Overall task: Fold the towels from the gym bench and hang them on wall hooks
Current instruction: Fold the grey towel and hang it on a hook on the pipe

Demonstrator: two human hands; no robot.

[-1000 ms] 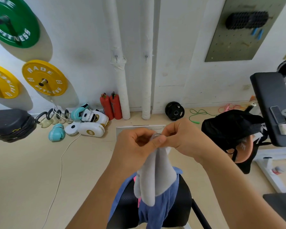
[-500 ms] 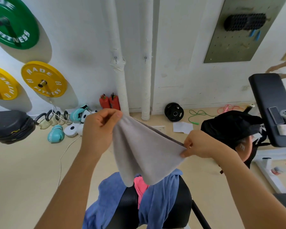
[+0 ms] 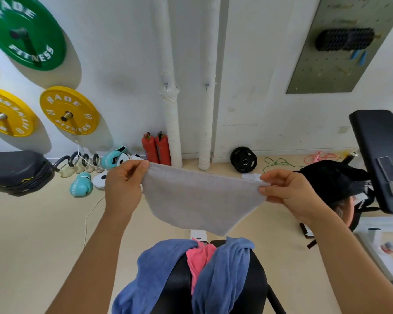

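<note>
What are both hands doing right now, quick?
Left hand: closed, pinching one top corner of the light grey cloth towel.
Right hand: closed, pinching the towel's other top corner.

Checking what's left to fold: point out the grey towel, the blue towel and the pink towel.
grey towel point(image 3: 200, 200), head view, middle of the cloth
blue towel point(image 3: 222, 275), head view, right drape
pink towel point(image 3: 200, 259), head view, upper fold

Bright, even light; wide-angle edge distortion.
</note>
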